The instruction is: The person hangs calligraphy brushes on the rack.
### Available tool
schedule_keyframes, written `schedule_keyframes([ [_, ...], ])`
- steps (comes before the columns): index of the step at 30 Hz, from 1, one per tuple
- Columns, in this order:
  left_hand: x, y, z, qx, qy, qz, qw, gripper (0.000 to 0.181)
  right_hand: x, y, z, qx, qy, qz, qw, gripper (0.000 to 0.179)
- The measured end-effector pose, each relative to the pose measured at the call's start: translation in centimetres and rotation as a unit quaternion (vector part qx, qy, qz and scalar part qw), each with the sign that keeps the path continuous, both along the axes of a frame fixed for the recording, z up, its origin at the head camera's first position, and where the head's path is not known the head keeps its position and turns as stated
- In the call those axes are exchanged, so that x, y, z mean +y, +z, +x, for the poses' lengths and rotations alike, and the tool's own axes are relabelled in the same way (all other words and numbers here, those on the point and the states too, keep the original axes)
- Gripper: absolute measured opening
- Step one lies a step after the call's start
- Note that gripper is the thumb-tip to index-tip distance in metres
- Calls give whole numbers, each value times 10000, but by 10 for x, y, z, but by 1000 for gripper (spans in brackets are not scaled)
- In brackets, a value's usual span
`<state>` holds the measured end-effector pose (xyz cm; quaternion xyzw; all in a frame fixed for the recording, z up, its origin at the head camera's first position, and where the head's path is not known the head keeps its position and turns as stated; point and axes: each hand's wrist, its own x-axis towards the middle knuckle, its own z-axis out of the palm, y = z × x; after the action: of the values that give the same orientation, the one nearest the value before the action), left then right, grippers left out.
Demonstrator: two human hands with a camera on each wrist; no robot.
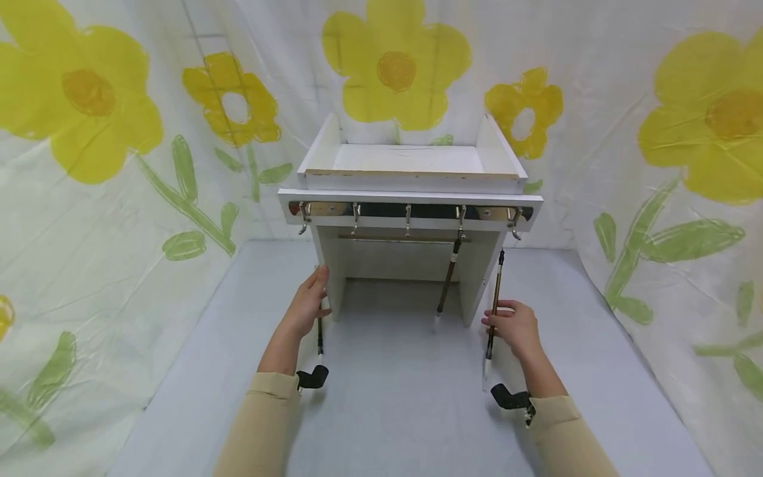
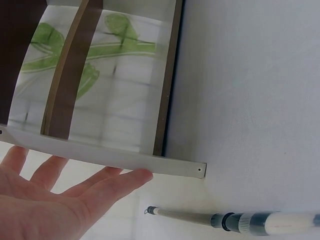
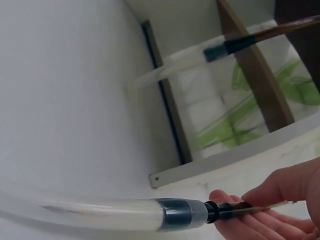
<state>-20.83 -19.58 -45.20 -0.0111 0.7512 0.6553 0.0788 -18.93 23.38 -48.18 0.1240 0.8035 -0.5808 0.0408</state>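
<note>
My left hand [image 1: 306, 301] touches the left side panel of a white shelf unit [image 1: 411, 180]; in the left wrist view its fingers [image 2: 117, 187] extend along the panel's edge. A calligraphy brush [image 2: 200, 218] with a small loop at its end shows beyond those fingers, bristles pointing away from the loop. My right hand [image 1: 514, 324] pinches another calligraphy brush [image 1: 494, 311] by its handle, upright with white bristles down, outside the right panel. A third brush [image 1: 448, 278] hangs from a hook, tilted, under the shelf.
A metal strip with several hooks [image 1: 408, 217] runs along the unit's front. The unit stands on a pale tabletop [image 1: 405, 404]. Behind hangs a curtain [image 1: 286, 106] printed with yellow flowers. Black wrist mounts [image 1: 314, 377] are on both wrists.
</note>
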Motion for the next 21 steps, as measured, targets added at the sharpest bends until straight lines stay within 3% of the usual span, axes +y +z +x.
schedule_keyframes([
  [11,0,2,1,-4,12,-39,10000,85,-3,32,14,709,-136,78,9974,49],
  [21,0,6,0,-136,-105,44,9998,77,-6,50,29,1198,-308,-61,9923,51],
])
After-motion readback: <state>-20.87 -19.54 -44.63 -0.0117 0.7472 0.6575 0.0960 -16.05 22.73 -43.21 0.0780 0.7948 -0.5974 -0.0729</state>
